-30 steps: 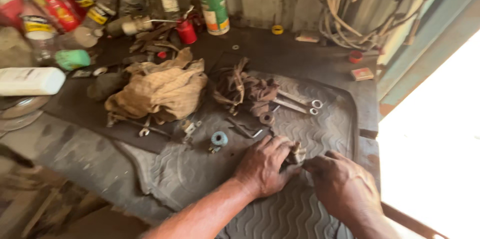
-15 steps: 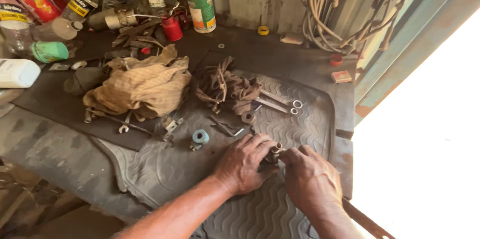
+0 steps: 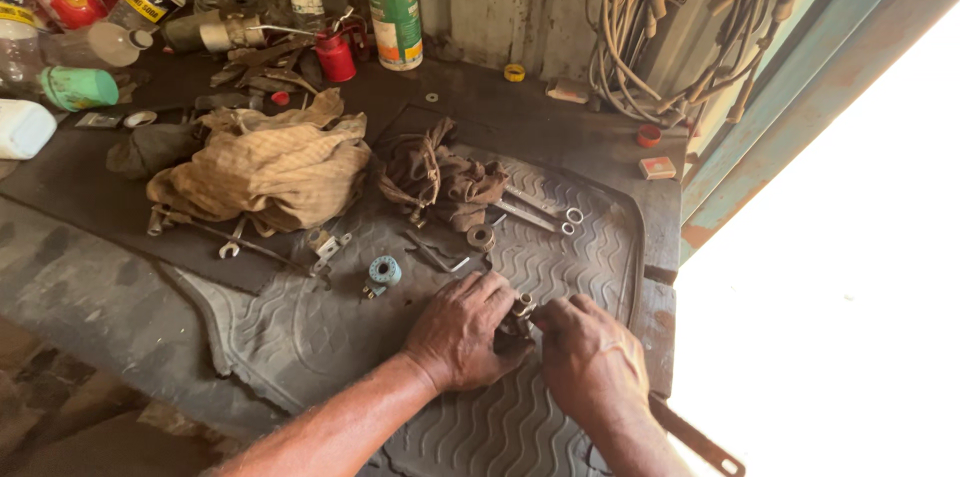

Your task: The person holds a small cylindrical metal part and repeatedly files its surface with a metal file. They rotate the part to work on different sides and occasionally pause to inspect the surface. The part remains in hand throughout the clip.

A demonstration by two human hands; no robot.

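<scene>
My left hand point(image 3: 462, 332) and my right hand point(image 3: 590, 357) meet over a grey rubber mat point(image 3: 330, 332) with a wavy pattern. Between their fingertips they pinch a small metal part point(image 3: 523, 307); most of it is hidden by the fingers. A small teal round piece point(image 3: 383, 271) lies on the mat to the left of my left hand. Two wrenches point(image 3: 540, 212) lie on the mat beyond my hands, beside a dark brown rag point(image 3: 435, 175).
A tan cloth point(image 3: 265, 172) is bunched at the left with small tools under its edge. Bottles, among them a tall white and green one point(image 3: 394, 5), and a red can point(image 3: 336, 57) line the back wall. Coiled cables point(image 3: 660, 27) hang at right. The bench ends at right.
The view has shifted a little, so the bench things sit further left in the frame. My hands stay together on the small part and have turned slightly.
</scene>
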